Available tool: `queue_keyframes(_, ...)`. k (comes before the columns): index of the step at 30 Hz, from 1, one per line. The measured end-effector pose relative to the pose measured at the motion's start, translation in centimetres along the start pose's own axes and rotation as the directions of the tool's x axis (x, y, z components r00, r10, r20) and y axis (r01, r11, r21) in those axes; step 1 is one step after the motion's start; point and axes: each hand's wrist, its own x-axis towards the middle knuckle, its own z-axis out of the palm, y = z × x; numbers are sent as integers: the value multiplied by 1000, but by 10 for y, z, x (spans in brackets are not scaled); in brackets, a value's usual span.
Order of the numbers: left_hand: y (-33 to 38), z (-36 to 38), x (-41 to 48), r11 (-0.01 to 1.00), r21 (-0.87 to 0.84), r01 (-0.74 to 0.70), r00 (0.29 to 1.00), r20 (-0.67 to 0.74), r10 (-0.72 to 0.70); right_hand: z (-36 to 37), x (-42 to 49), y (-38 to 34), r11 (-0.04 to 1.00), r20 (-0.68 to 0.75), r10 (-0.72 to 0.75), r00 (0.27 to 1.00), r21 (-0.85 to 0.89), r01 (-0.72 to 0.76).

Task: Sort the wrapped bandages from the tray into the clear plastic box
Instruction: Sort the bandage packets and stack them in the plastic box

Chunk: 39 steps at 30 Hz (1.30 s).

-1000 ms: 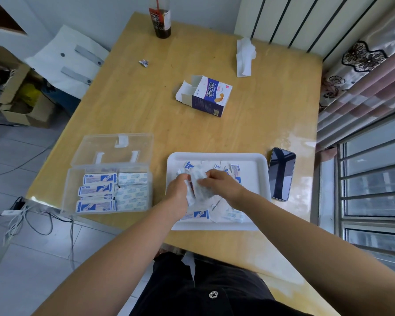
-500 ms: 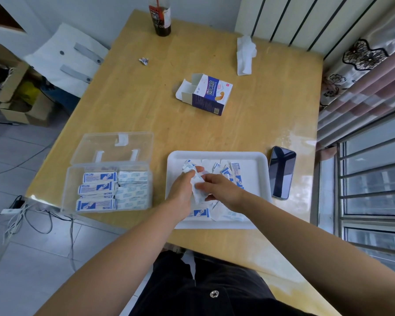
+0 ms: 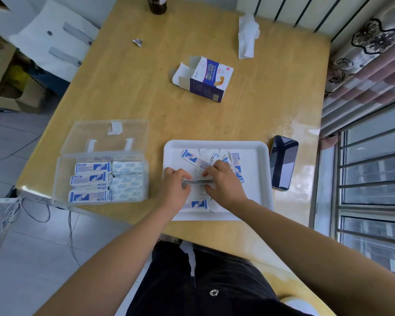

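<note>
Over the white tray [image 3: 258, 169], my left hand [image 3: 175, 185] and my right hand [image 3: 224, 182] pinch the two ends of a small stack of wrapped bandages [image 3: 197, 180], held edge-on between them. More wrapped bandages [image 3: 193, 157] lie loose on the tray, white with blue print, some partly hidden under my hands. Left of the tray stands the clear plastic box [image 3: 62, 176], its lid open toward the back. Inside it lie rows of stacked bandages [image 3: 105, 180].
A black phone [image 3: 283, 163] lies right of the tray. An opened blue-and-white bandage carton [image 3: 206, 79] sits mid-table, with a crumpled tissue [image 3: 248, 36], a scrap [image 3: 137, 41] and a dark bottle [image 3: 156, 4] farther back. The table's near edge runs just below the tray.
My hands have squared the loose handful of bandages into a flat stack held edge-on between them, lower over the tray. The camera has come closer.
</note>
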Motion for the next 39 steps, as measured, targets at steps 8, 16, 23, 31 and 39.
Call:
queue_keyframes(8,4,7,1,999,-7,-32,999,12,32,1,2,2,977,46,114,992,175,-121)
queue_keyframes(16,11,-4,3,998,-26,-64,998,15,64,-18,5,-1,972,9,92,996,215,-92)
queue_keyframes(23,18,-35,-3,987,-155,-45,997,57,54,-38,2,-17,978,112,47,993,199,-69)
queue_keyframes(31,17,-52,-19,988,-152,11,994,105,5,-40,-5,-46,928,146,14,989,367,-67)
queue_keyframes(39,7,-61,-33,964,-263,24,987,162,20,-37,-16,-63,870,181,8,983,483,-96)
